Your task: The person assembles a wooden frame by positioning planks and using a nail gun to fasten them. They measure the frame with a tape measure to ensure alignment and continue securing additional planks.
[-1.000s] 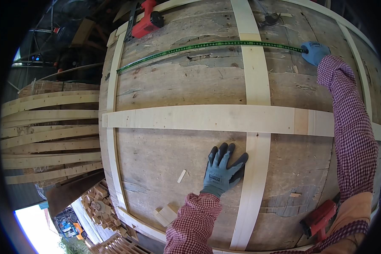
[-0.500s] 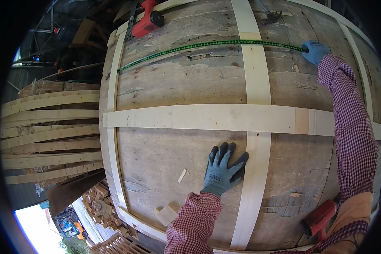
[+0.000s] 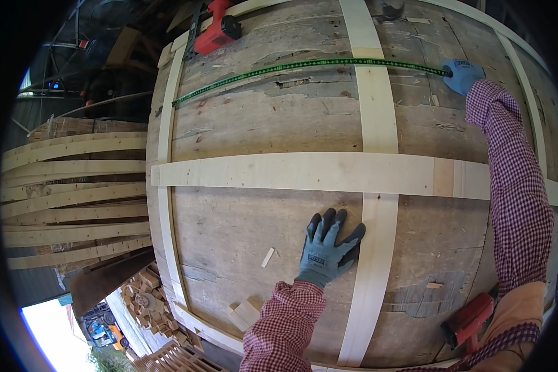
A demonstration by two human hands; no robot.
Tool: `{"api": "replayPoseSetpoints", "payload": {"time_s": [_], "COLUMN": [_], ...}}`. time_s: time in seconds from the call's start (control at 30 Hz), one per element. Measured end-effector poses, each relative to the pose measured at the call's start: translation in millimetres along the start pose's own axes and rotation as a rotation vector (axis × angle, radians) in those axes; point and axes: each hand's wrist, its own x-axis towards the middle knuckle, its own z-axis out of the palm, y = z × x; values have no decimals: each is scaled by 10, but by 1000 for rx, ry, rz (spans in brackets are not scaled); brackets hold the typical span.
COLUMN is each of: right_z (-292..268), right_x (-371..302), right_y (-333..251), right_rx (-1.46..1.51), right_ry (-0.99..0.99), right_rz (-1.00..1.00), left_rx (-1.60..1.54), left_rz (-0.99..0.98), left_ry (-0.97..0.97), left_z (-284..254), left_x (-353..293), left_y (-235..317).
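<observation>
My left hand (image 3: pixel 328 248), in a grey-blue glove with dark fingertips, lies flat on the worn wooden surface (image 3: pixel 260 217). Its fingers are spread, and the thumb side is close to a pale vertical slat (image 3: pixel 378 248). At the far right, my right hand (image 3: pixel 464 77), gloved in blue, is closed around the end of a green tape measure (image 3: pixel 279 66); its case is hidden by the glove. The blade stretches across the surface and over the vertical slat to the left border slat (image 3: pixel 167 136). Between my hands, a wide pale plank (image 3: pixel 279 170) lies crosswise over the slats.
A red power tool (image 3: pixel 214 31) lies at the far left edge, another red tool (image 3: pixel 468 319) near my right side. A blurred hammer head (image 3: pixel 392 11) shows at the far edge. Wood offcuts (image 3: pixel 245 313) lie near the front; stacked curved slats (image 3: pixel 74 201) stand left.
The hammer at the far edge has shifted away, toward the top of the view, and is now blurred. My hands and the tape measure stay practically where they were.
</observation>
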Motion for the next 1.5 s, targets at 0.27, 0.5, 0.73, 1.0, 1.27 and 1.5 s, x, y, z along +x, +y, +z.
{"api": "replayPoseSetpoints", "payload": {"time_s": [0.27, 0.5, 0.73, 1.0, 1.27, 1.5], "right_z": [66, 77, -32, 98, 84, 100], "right_x": [98, 90, -27, 67, 74, 69], "right_y": [82, 84, 30, 79, 77, 71], "right_rx": [-51, -32, 25, 57, 56, 59], "right_ry": [22, 37, 13, 92, 63, 80], "right_rz": [-19, -33, 4, -14, 0, -12], "left_rx": [6, -9, 19, 19, 21, 15], "left_rz": [35, 33, 47, 19, 25, 25], "left_ry": [30, 35, 42, 13, 22, 25], "left_z": [10, -11, -40, -38, -19, -15], "left_x": [34, 29, 23, 30, 31, 23], "left_y": [4, 12, 16, 32, 18, 12]}}
